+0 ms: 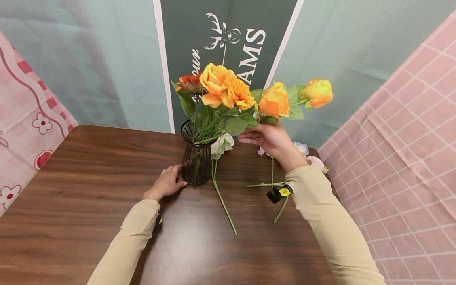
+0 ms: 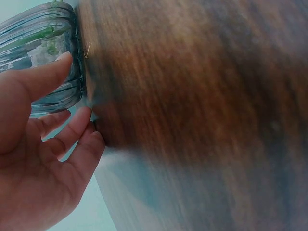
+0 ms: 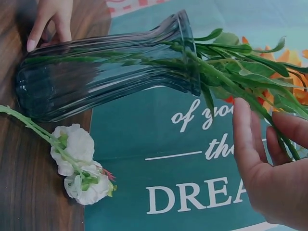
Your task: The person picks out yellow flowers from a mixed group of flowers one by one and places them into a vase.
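Note:
On the table stands a ribbed dark glass vase (image 1: 196,164), holding several stems topped by orange flowers (image 1: 221,85). My left hand (image 1: 165,183) rests at the vase's base, its thumb (image 2: 57,72) against the glass and its fingers loosely extended beside it. My right hand (image 1: 272,140) is raised to the right of the vase mouth, just under an orange rose (image 1: 275,101) and a yellow rose (image 1: 318,93). It holds their green stem (image 3: 226,82) between thumb and fingers, and the stem slants into the vase mouth. Leaves partly hide this grip in the head view.
A white flower (image 1: 221,145) lies right of the vase, its stem reaching toward the front. More cut stems (image 1: 280,209) and pale flowers (image 1: 301,148) lie near my right forearm. Behind the wooden table (image 1: 89,178) hangs a printed cloth (image 1: 228,23); pink cloths flank it.

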Tool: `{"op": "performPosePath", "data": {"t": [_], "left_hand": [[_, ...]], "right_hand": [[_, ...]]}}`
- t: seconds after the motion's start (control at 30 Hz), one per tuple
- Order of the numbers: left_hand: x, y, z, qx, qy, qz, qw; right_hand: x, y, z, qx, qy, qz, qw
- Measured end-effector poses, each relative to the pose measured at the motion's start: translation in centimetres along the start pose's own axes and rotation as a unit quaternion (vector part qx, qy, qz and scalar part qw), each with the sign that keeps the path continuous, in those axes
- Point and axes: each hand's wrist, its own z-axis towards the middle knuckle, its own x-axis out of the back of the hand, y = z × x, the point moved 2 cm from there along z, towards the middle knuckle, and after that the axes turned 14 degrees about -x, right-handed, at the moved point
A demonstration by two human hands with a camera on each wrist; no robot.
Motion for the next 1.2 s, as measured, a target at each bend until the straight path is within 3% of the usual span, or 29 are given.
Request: {"op": "performPosePath", "data": {"t": [0.5, 1.2], "left_hand": [[-0.1, 0.0, -0.1, 0.001, 0.0, -0.001, 1.0], [-0.2, -0.1, 0.0, -0.002, 0.0, -0.002, 1.0]], "right_hand": [[-0.6, 0.7, 0.9, 0.011, 0.037, -0.061, 0.997], [-0.8, 0.5, 1.1, 0.003, 0.036, -0.087, 0.996]]}}
